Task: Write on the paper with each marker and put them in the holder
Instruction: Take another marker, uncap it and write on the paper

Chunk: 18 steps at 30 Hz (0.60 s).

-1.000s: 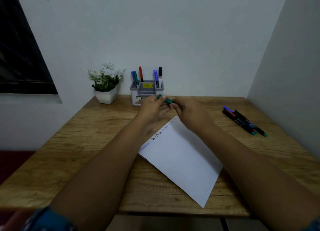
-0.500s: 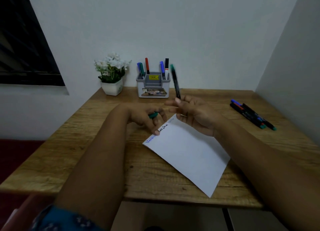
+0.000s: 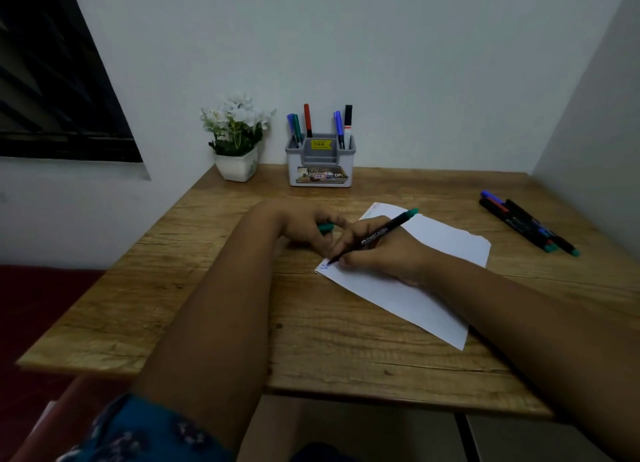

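I have the right hand (image 3: 377, 253) writing: its fingers pinch a green marker (image 3: 375, 235), tip down on the corner of the paper (image 3: 436, 253) nearest the left hand (image 3: 304, 231). The left hand rests on the bench (image 3: 242, 323) just beside that corner, its fingers curled round the green cap (image 3: 325, 227).

Taking the holder (image 3: 320, 163) as my landmark, it stands at the back of the bench against the wall, and five markers (image 3: 308, 120) already stand upright in it. The paper lies in front of the holder, tilted, with a little writing showing by the tip. Well off to the holder's right, toward the side wall, a small cluster of markers (image 3: 528, 222) lies flat on the bench; I cannot count them for sure.

By my reckoning the job is roughly half done: this green one needs its line finished, capping and dropping in, then the cluster is left to do.
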Tool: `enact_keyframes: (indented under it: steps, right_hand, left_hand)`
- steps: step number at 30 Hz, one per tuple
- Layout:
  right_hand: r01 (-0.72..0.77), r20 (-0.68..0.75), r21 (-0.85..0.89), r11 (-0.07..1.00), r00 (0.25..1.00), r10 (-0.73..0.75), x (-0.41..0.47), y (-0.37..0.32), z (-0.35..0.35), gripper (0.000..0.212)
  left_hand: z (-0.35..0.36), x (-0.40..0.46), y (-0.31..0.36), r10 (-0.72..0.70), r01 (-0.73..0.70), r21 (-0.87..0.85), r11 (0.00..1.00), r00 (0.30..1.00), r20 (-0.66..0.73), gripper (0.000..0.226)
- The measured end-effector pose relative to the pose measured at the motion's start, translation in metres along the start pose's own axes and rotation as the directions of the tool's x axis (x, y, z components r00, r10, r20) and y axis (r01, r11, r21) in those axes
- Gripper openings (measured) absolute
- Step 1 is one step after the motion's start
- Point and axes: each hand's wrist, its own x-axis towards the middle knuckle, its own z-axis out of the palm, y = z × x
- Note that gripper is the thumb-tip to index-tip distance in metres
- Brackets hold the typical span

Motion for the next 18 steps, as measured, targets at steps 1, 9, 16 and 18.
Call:
enact_keyframes:
  steps: [1, 9, 16, 18]
  right_hand:
    - [0.006, 0.001, -0.003, 1.0, 1.0, -0.006, 0.001, 0.0, 0.0, 0.017]
    - [0.115, -0.022, -0.249, 0.962, 0.992, -0.124, -0.001, 0.001, 0.004, 0.015]
    - [0.112, 0.026, -0.316, 0.942, 0.994, -0.11, 0.001, 0.001, 0.003, 0.011]
    - [0.098, 0.009, -0.326, 0.94, 0.995, -0.101, 0.002, 0.003, 0.002, 0.006]
  left_hand:
    - [-0.001, -0.001, -0.003, 0.031, -0.03, -0.027, 0.999, 0.999, 0.043, 0.072]
    - [-0.004, 0.01, -0.014, 0.126, -0.111, -0.095, 0.989, 0.978, 0.167, 0.068]
    - [-0.005, 0.012, -0.016, 0.134, -0.126, -0.058, 0.99, 0.977, 0.165, 0.08]
    - [-0.005, 0.011, -0.015, 0.119, -0.115, -0.032, 0.993, 0.982, 0.15, 0.077]
